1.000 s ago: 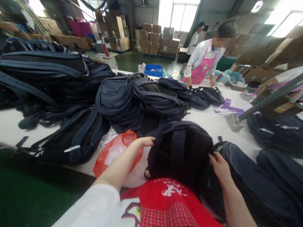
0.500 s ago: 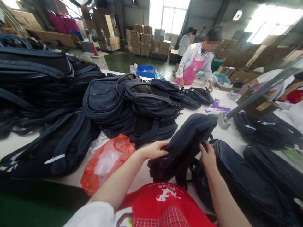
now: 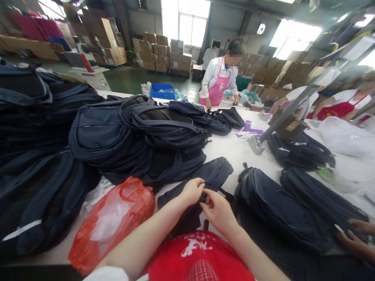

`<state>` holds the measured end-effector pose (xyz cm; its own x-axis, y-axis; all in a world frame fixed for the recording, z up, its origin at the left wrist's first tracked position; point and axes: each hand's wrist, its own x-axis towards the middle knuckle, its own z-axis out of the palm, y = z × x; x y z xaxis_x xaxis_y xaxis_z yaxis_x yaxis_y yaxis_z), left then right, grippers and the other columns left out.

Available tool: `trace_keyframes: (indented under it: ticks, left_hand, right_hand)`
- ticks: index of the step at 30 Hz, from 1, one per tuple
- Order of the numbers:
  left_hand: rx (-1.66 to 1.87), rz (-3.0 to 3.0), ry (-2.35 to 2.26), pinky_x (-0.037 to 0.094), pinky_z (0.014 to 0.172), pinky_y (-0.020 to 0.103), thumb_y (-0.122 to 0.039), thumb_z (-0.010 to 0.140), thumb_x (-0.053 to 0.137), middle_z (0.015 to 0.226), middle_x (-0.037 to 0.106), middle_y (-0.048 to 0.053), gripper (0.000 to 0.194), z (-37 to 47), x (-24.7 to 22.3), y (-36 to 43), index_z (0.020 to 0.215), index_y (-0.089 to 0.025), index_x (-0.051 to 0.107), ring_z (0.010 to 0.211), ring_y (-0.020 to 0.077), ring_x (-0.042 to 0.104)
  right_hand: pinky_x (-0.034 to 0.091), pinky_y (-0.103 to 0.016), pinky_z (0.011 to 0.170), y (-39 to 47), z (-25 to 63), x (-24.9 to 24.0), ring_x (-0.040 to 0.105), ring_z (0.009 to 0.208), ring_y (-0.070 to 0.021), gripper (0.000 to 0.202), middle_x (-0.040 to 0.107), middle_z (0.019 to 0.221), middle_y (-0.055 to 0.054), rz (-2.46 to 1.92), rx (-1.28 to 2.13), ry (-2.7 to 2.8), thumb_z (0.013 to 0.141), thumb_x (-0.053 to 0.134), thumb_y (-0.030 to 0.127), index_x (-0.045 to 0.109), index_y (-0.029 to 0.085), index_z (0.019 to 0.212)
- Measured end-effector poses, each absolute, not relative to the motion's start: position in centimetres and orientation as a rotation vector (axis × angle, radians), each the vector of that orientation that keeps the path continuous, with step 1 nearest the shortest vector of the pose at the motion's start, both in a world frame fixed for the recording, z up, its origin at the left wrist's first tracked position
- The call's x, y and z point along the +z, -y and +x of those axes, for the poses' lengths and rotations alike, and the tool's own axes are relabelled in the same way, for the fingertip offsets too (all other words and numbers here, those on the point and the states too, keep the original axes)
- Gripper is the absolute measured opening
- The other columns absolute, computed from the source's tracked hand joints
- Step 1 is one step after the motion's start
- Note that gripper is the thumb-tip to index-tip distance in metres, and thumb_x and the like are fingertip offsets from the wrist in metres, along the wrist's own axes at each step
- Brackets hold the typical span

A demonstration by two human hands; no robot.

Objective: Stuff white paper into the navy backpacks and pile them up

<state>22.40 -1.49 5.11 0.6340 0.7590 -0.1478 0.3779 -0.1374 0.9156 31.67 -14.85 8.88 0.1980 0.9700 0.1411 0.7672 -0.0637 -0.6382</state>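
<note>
Curled fingers of the left hand (image 3: 191,192) and right hand (image 3: 219,208) are set close together on a dark blue backpack (image 3: 216,171) just below the frame's centre; whether cloth is pinched by either cannot be told. At lower left, a red plastic bag (image 3: 113,222) is seen; above it, more backpacks (image 3: 99,132) are piled on a white table (image 3: 227,146).

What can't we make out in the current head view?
All in the head view:
What the left hand and right hand pinch, if anything: hidden by their own fingers.
Dark bag under them: near part covered by the left forearm and red apron.
Orange-red plastic bag: contents veiled by its film.
Another person's hands: arms cut off by the right edge.
</note>
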Motion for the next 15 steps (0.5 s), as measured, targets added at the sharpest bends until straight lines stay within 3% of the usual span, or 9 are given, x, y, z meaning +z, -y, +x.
trace_keyframes:
  ticks: [4,10,15]
  left_hand:
    - [0.391,1.779,-0.930,0.049,0.086,0.032,-0.021,0.086,0.053,0.095,0.074,0.008,0.020,22.8,5.4,1.2,0.096,-0.016,0.070,0.091,0.0245,0.067]
    - [0.329,1.845,-0.877,0.050,0.088,0.031,-0.022,0.085,0.050,0.096,0.074,0.007,0.021,22.7,5.7,0.7,0.094,-0.016,0.069,0.092,0.0226,0.068]
    - [0.242,2.015,-0.822,0.050,0.095,0.034,-0.029,0.085,0.043,0.107,0.074,0.009,0.033,22.9,4.6,0.9,0.102,-0.015,0.068,0.104,0.0240,0.067]
  right_hand:
    - [0.047,-0.033,0.071,14.4,31.7,9.3,0.059,0.075,-0.0189,0.023,0.063,0.081,-0.004,-1.996,0.341,1.694,0.087,0.054,0.024,0.061,0.017,0.107]
    - [0.046,-0.029,0.072,14.6,32.7,10.5,0.064,0.077,-0.0169,0.016,0.068,0.086,-0.002,-2.059,0.473,1.856,0.089,0.052,0.024,0.062,0.020,0.102]
    - [0.047,-0.032,0.059,13.7,32.3,10.8,0.067,0.071,-0.0220,0.018,0.070,0.083,-0.007,-2.247,0.318,2.118,0.084,0.056,0.030,0.064,0.014,0.089]
